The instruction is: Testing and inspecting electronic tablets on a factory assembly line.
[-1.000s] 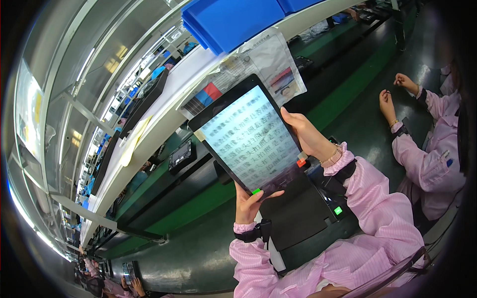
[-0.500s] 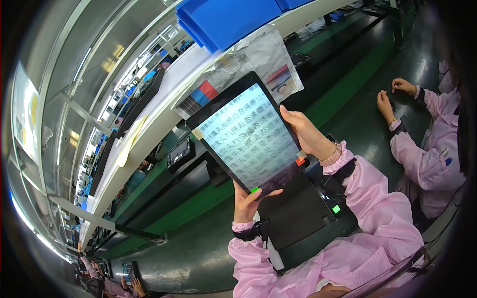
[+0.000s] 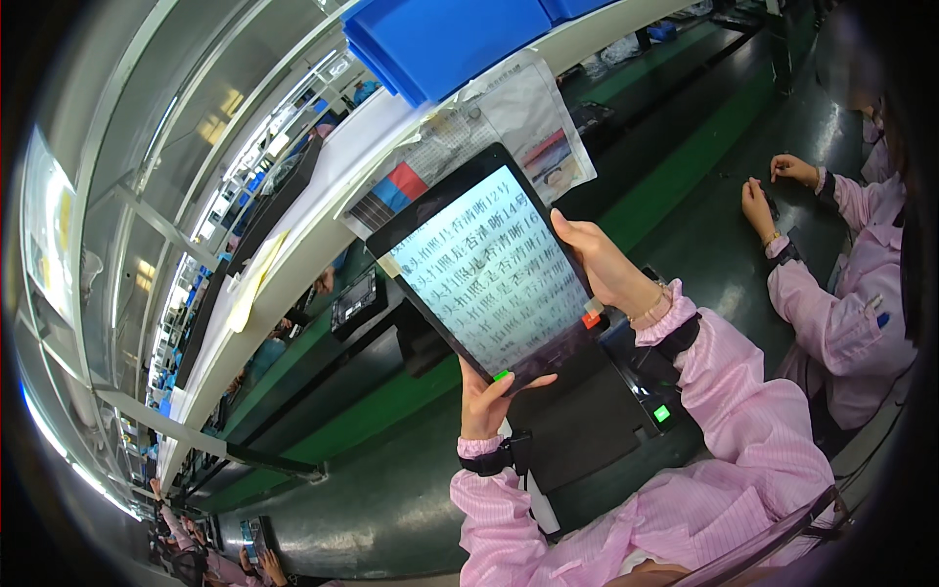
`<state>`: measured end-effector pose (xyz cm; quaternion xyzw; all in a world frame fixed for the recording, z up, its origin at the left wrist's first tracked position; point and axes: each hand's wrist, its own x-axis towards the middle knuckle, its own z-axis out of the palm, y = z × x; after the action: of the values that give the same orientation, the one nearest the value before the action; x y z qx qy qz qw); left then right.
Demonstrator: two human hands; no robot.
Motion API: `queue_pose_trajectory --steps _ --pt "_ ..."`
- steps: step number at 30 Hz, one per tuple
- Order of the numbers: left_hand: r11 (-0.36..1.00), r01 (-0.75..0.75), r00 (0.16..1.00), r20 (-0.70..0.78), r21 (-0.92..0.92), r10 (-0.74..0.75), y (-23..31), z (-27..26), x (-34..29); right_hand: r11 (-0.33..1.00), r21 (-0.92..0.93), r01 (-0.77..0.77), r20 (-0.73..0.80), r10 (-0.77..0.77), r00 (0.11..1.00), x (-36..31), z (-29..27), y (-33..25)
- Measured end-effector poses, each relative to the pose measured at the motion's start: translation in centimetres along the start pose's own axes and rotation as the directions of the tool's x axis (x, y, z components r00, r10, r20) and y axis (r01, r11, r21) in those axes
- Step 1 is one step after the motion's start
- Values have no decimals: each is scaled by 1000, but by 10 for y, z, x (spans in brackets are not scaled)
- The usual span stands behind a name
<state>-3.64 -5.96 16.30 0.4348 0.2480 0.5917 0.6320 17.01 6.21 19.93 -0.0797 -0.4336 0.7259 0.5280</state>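
Observation:
A black-framed tablet [image 3: 489, 264] is held up tilted, its lit screen showing rows of dark printed characters on a pale ground. My left hand [image 3: 486, 403] grips its lower corner, thumb on the front beside a green sticker. Around the right edge is my right hand [image 3: 606, 259], thumb lying along the frame and the other fingers hidden behind. Small beige and orange-red tabs stick out at the edge below my right hand. Under the tablet, on the dark green bench, lies a black flat panel or case [image 3: 577, 421], partly covered by the tablet.
Blue bins [image 3: 450, 44] stand on a white shelf at the top. Printed sheets [image 3: 533, 122] hang from the shelf edge behind the tablet. A dark device [image 3: 358, 305] lies on the bench to the left. At right, a co-worker's hands [image 3: 782, 186] are over the bench.
The characters on the tablet's screen have gone from blurred to sharper and shifted in place. Both my hands and the tablet stay almost where they were.

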Motion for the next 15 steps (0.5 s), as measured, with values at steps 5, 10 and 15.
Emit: queue_pose_trajectory --steps 5,10,15 --pt "1000 19 1000 -3 0 -19 -1 3 -2 998 -22 57 -43 -58 997 -5 2 -2" --pt "985 32 996 79 170 -46 -2 3 -7 999 3 -41 -166 40 985 -32 -7 -3" --pt "952 108 987 -143 287 -69 -9 9 -5 1000 12 -19 -308 22 951 -76 -18 4"
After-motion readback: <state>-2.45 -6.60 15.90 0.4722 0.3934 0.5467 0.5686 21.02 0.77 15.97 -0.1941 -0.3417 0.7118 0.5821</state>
